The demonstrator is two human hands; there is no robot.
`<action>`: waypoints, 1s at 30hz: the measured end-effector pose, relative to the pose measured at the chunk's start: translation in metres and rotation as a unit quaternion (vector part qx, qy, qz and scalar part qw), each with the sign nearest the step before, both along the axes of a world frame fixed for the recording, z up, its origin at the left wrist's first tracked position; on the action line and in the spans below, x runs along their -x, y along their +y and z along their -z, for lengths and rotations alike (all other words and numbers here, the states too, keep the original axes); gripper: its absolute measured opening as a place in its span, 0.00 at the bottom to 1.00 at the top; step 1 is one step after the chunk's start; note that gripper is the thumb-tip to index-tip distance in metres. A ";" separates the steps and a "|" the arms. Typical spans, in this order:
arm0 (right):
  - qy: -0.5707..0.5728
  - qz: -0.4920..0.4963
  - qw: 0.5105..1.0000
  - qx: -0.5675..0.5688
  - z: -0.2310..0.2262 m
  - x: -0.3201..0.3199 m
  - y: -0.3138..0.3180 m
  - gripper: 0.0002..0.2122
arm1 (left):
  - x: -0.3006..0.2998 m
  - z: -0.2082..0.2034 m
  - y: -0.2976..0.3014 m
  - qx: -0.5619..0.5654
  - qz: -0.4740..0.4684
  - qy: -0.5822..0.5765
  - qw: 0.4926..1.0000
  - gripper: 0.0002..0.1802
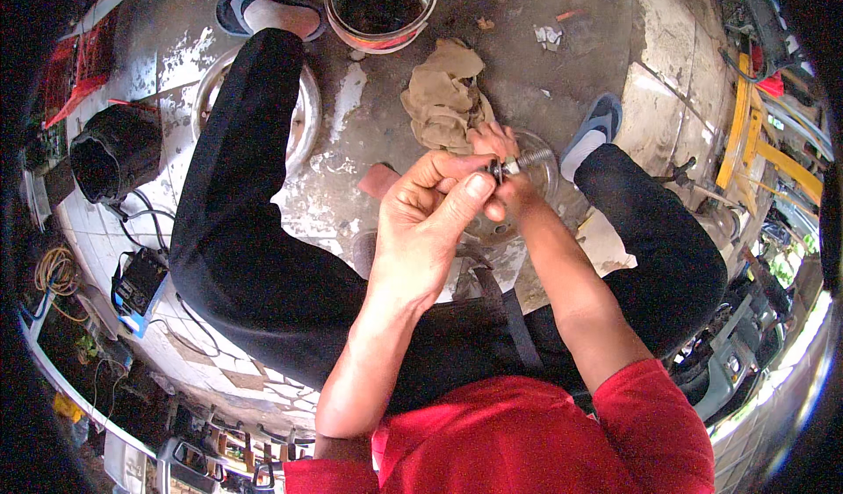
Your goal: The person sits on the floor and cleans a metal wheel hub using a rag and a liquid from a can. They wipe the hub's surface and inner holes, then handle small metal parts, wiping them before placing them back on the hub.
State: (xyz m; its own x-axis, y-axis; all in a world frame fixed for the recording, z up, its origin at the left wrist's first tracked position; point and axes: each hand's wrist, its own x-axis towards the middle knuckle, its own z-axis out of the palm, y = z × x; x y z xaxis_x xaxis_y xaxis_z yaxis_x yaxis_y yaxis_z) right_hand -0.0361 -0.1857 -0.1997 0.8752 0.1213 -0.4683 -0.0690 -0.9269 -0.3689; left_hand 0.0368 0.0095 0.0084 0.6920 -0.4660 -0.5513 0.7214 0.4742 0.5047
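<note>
My left hand [430, 209] is closed in a pinch, thumb against fingers, on the dark end of a bolt [532, 159]. Its silvery threaded shaft points up and to the right, with a nut [511, 168] partway along. Behind it, my right hand [497, 141] reaches toward a crumpled tan cloth [439, 99]; its fingers appear loosely apart, and its palm is partly hidden by my left hand and the bolt. Whether those fingers touch the cloth is unclear. Under my hands, a round metal disc [549, 178] rests on the floor, mostly covered.
A bucket [428, 20] with dark contents stands ahead. Beside my left leg lies a pale round rim [309, 134]. Farther left are a black cylinder [118, 153] and a black-and-blue box [140, 283] with cables. A yellow frame [751, 143] stands at the right.
</note>
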 end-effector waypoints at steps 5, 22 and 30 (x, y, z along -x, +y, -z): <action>-0.028 0.153 0.988 -0.020 0.015 -0.016 -0.002 0.08 | 0.005 -0.010 -0.004 0.171 -0.042 0.045 0.983 0.09; -0.009 -0.057 0.989 0.135 0.003 0.006 0.010 0.13 | 0.012 -0.039 -0.003 0.051 -0.090 -0.144 0.984 0.17; 0.057 0.189 0.979 -0.055 0.011 -0.009 -0.007 0.13 | 0.011 -0.050 -0.004 0.103 0.002 -0.030 0.994 0.14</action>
